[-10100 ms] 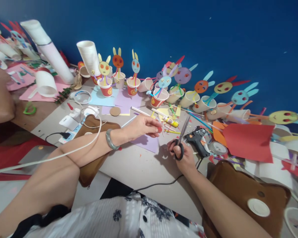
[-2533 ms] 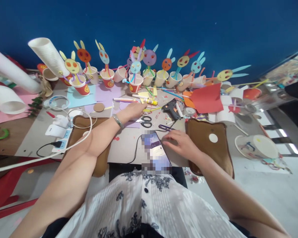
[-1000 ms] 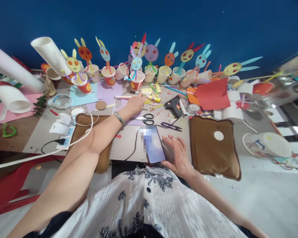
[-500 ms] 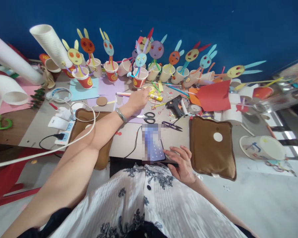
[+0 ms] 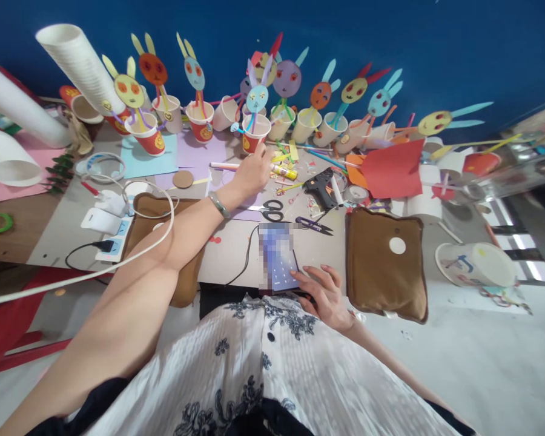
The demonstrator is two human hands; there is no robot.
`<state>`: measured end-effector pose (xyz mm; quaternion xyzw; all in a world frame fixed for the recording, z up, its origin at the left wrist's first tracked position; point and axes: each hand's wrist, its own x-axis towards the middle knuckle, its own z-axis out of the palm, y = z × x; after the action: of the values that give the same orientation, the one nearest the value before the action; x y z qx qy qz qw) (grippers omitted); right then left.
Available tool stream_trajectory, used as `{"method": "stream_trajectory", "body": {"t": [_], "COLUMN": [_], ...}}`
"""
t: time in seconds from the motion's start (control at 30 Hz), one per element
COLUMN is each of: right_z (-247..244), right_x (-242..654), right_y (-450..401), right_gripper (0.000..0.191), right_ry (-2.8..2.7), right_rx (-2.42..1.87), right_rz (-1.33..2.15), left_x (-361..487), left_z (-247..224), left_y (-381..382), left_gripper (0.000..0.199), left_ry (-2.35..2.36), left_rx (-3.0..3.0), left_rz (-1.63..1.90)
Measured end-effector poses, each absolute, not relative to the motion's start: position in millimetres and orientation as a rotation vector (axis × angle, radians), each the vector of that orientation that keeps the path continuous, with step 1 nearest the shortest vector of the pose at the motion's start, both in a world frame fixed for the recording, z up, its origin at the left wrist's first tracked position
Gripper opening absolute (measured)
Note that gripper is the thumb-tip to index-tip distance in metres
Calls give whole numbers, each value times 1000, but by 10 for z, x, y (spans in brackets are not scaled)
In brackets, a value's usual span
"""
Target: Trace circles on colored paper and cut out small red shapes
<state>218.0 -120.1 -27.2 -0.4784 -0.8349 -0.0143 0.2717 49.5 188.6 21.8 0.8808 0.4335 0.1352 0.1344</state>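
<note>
My left hand (image 5: 253,171) stretches across the table, its fingers partly spread and overlapping the lower part of a red paper cup (image 5: 251,144). I cannot tell whether they touch it. The cup holds a light-blue paper rabbit head (image 5: 257,98) on blue pipe-cleaner stems. Beside that hand lie a yellow glue stick (image 5: 284,172) and black-handled scissors (image 5: 272,211). Near the table's front edge, my right hand (image 5: 326,295) has its fingers apart, with a fingertip at the right edge of a smartphone (image 5: 281,266) that lies with its screen lit.
More rabbit cups (image 5: 200,121) line the blue wall. A black glue gun (image 5: 322,189), thread snips (image 5: 315,226) and red paper (image 5: 393,169) lie to the right. Brown hand warmers (image 5: 385,266) flank the phone. A white cable (image 5: 118,269) crosses a power strip (image 5: 114,243) at left.
My left hand has reached slightly farther forward, onto the red cup's lower part. My right fingers have come closer to the phone's edge. The view has tilted a little downward.
</note>
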Motion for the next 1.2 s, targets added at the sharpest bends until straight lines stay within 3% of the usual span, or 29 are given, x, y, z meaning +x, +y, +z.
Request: {"method": "stream_trajectory", "body": {"t": [0.33, 0.57, 0.9, 1.2], "right_z": [-249, -203, -241, -244], "right_x": [2000, 1942, 1951, 2058], "right_y": [-1040, -976, -1012, -1115], "right_gripper": [21, 7, 5, 6], "right_ry": [-2318, -2352, -2239, -2167], "right_rx": [-1319, -1157, -1224, -1334], "right_rz": [25, 26, -96, -159], "left_x": [480, 518, 488, 471], "left_z": [180, 129, 218, 233], "left_y": [1848, 1875, 1867, 1846], "left_gripper": [45, 37, 43, 40], "left_ry": [1183, 1105, 1090, 1105], "left_rx": [2605, 2625, 2710, 2693], "left_rz": [429, 435, 243, 293]}}
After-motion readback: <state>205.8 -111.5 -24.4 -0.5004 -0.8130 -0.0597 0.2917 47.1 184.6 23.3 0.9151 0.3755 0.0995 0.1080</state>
